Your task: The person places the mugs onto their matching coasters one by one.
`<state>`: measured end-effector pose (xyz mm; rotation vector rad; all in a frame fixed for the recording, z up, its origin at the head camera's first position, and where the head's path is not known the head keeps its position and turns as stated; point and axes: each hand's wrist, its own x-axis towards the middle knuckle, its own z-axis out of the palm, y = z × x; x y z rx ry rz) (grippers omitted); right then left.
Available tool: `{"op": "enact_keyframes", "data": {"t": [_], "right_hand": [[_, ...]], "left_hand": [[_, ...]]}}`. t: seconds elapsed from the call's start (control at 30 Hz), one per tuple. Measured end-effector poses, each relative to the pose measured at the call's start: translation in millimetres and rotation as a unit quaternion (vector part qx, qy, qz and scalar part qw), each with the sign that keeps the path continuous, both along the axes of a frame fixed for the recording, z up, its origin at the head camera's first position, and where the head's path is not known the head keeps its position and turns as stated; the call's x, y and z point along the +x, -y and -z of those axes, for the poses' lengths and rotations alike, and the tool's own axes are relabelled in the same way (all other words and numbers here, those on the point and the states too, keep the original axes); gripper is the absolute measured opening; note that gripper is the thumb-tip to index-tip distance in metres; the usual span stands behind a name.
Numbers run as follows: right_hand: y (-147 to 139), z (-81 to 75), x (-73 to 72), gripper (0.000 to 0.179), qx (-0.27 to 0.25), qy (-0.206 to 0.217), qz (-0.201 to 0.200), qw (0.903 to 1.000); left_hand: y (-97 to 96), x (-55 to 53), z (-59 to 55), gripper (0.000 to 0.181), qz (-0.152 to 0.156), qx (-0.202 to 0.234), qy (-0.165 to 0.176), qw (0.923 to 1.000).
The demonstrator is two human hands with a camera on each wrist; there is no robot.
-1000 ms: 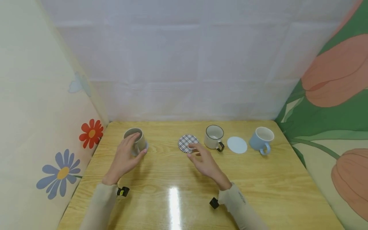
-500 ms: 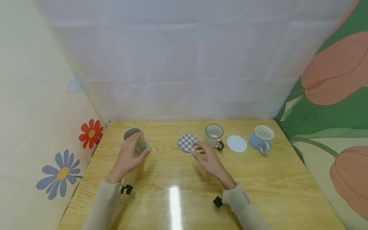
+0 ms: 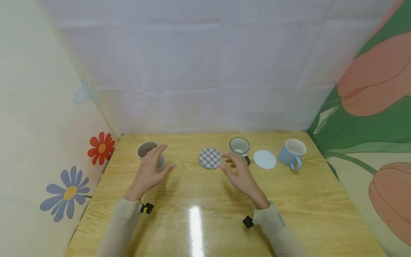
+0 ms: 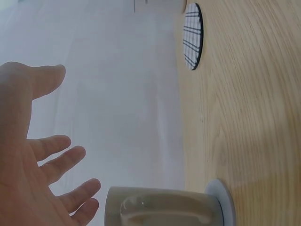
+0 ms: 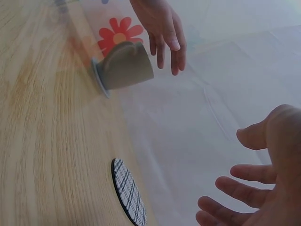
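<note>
My left hand [image 3: 150, 175] is held in the air with its fingers loosely spread, nothing in it. Behind it in the head view, partly covered, a grey-brown mug [image 4: 164, 207] stands upright on a pale round coaster [image 4: 221, 200]. In the right wrist view that mug's handle shows, and the left fingers are a little apart from its rim. My right hand [image 3: 242, 177] hovers with relaxed, parted fingers, also without a thing. It overlaps the lower part of a white mug [image 3: 239, 145] with black rim and handle. Left of its fingertips lies a round plaid coaster [image 3: 210, 158].
A pale blue round coaster [image 3: 264, 159] lies to the right of the white mug. Beyond it, a light blue mug [image 3: 290, 154] stands directly on the wooden table [image 3: 305, 200]. White cloth [image 3: 192, 71] hangs along the back edge, and flowered panels flank both sides.
Both hands have drifted to the right. The left has shifted off the grey-brown mug, uncovering more of its rim; the right has left the plaid coaster and now overlaps the white mug.
</note>
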<state>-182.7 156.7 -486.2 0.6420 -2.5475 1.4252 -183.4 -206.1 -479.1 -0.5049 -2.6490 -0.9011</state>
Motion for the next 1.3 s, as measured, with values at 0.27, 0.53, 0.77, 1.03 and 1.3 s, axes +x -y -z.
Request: {"op": "enact_keyframes", "data": {"t": [0.27, 0.53, 0.77, 1.03, 1.3], "right_hand": [[-7, -2.3, -0.7, 0.046, 0.020, -0.002, 0.021, 0.9996], [-13, -0.9, 0.1, 0.046, 0.037, -0.042, 0.050, 0.9972], [-22, 3.6, -3.2, 0.045, 0.047, -0.053, 0.069, 0.9951], [-29, 8.1, -8.0, 0.042, 0.035, -0.076, 0.077, 0.9936], [-35, 10.3, -9.8, 0.038, 0.037, -0.090, 0.090, 0.9912]], "left_hand": [[-13.5, -3.4, -0.8, 0.078, 0.009, 0.005, 0.017, 0.9998], [-24.6, -7.5, 6.6, 0.079, 0.020, 0.000, 0.023, 0.9995], [-35.4, -9.7, 9.2, 0.080, 0.032, 0.003, 0.030, 0.9990], [-45.1, -11.2, 12.6, 0.079, 0.043, -0.012, 0.026, 0.9986], [-53.6, -13.0, 17.4, 0.078, 0.054, -0.009, 0.025, 0.9982]]}}
